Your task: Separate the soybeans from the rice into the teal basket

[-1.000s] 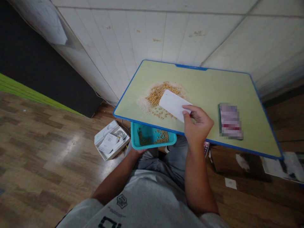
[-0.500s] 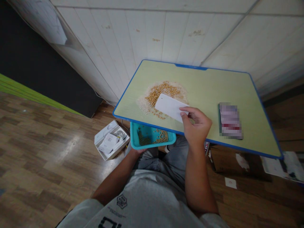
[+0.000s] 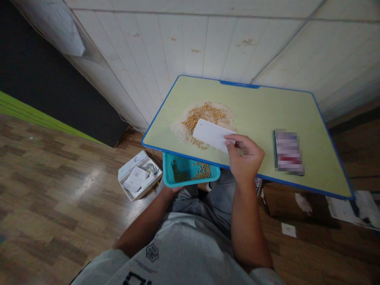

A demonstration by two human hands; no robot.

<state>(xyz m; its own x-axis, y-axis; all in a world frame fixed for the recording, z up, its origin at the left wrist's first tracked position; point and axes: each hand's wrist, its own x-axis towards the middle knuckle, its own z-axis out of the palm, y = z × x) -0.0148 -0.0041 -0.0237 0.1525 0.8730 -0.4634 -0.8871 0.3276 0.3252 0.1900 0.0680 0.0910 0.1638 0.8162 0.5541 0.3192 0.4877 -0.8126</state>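
Note:
My right hand (image 3: 245, 154) pinches the right end of a flat white card (image 3: 212, 133), whose far end lies over the near side of a pile of yellow beans (image 3: 204, 112). White grains (image 3: 179, 128) surround the beans on the pale green tabletop (image 3: 261, 114). Below the table's front edge, my left hand (image 3: 177, 189) holds a turquoise tray (image 3: 191, 183) from underneath, its fingers mostly hidden. Yellow beans (image 3: 203, 171) lie in the tray's right part and darker green ones (image 3: 179, 176) in its left part.
A phone-like object (image 3: 288, 152), partly pixelated, lies on the table's right side. An open white box (image 3: 139, 176) with papers and a cable stands on the floor at left. A brown box (image 3: 282, 200) is beneath the table at right. A panelled wall (image 3: 184, 39) rises behind the table.
The white card's far end has shifted very slightly toward me. Both hands otherwise keep nearly the same places, and the tray remains under the table's front edge.

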